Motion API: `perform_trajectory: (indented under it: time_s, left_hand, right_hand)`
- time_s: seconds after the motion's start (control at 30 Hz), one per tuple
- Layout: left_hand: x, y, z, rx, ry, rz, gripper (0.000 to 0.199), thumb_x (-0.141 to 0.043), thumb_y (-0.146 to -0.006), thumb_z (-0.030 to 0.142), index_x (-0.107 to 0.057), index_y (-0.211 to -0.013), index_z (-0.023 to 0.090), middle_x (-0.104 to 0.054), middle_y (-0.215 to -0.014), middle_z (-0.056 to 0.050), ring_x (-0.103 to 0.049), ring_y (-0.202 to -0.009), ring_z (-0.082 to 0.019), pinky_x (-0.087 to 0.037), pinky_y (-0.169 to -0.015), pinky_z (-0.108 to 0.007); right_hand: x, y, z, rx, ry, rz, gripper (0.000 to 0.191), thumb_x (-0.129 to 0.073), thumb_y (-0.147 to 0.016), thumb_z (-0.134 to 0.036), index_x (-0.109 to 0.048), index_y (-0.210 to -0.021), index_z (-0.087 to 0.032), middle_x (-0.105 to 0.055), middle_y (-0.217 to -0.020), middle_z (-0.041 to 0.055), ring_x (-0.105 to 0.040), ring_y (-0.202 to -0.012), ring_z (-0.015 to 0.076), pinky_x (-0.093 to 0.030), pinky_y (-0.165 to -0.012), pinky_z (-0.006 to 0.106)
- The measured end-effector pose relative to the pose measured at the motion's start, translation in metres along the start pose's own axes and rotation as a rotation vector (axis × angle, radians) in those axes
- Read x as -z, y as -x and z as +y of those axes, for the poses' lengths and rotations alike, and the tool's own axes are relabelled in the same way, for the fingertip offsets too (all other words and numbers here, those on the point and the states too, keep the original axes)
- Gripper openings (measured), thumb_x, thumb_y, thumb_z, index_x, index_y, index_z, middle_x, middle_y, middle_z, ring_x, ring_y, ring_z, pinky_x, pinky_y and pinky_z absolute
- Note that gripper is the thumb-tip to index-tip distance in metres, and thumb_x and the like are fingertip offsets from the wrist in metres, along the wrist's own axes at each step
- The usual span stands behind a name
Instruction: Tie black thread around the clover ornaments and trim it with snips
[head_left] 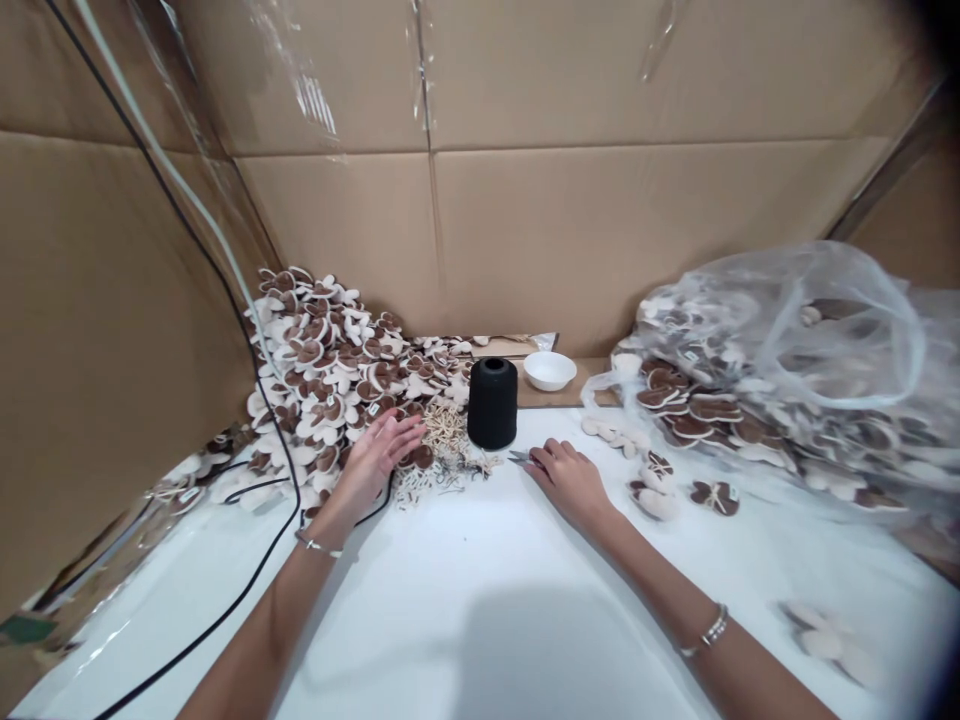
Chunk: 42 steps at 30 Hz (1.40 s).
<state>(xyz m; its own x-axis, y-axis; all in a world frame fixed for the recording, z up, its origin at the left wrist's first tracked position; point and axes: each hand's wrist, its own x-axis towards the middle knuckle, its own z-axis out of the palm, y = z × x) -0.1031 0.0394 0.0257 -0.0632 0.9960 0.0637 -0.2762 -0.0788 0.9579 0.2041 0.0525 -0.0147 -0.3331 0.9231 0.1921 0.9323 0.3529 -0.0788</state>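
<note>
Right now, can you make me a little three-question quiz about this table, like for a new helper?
1. Which hand is nearest the metal blade?
2. True or false: the left hand is wrapped around the black spool.
3. The white bowl sits (a) inside the plastic bag, (b) beyond the spool, to its right, (c) on the brown-and-white pile.
Key: 1. the right hand; 2. false; 3. b.

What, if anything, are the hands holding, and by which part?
The right hand seems to hold a small silver pointed metal tool by the end hidden beneath that hand. The open left hand holds nothing visible.
</note>
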Motion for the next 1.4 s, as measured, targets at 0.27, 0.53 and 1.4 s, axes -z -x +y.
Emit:
perform_trajectory:
  time_s: [0.27,0.53,1.4]
  left_hand:
    - [-0.018,0.014,-0.017,0.194,-0.182,-0.318,0.039,-0.064,-0.085,0.042,-0.062,-0.11,0.011,-0.071,-0.099,-0.015,-0.068,-0.085,-0.021,-0.053,-0.081,-0.035]
    - [-0.018,0.019,-0.03,0.028,-0.326,-0.171,0.038,-0.062,-0.085,0.039,-0.046,-0.058,0.017,-0.045,-0.058,0.003,-0.044,-0.057,-0.009,-0.038,-0.055,-0.021]
    - [-0.017,0.015,-0.059,0.063,-0.466,0.023,0.057,-0.066,-0.075,0.048,-0.017,-0.059,0.023,-0.019,-0.048,0.01,-0.019,-0.043,-0.006,-0.015,-0.039,-0.019]
  right_hand:
    - [-0.002,0.003,0.0,-0.002,-0.054,0.078,0.028,-0.039,-0.097,-0.03,-0.064,-0.108,-0.021,-0.061,-0.101,0.0093,-0.052,-0.094,0.0242,-0.035,-0.078,0.033]
    - [0.013,0.008,0.021,-0.004,-0.226,0.267,0.034,-0.035,-0.075,0.0,-0.062,-0.066,-0.018,-0.063,-0.071,0.0075,-0.053,-0.078,0.0212,-0.034,-0.076,0.031]
    - [0.069,0.041,0.123,-0.545,-0.196,-0.273,0.018,-0.066,-0.066,-0.026,-0.062,-0.082,-0.019,-0.063,-0.082,0.0063,-0.057,-0.069,0.0189,-0.034,-0.056,0.026]
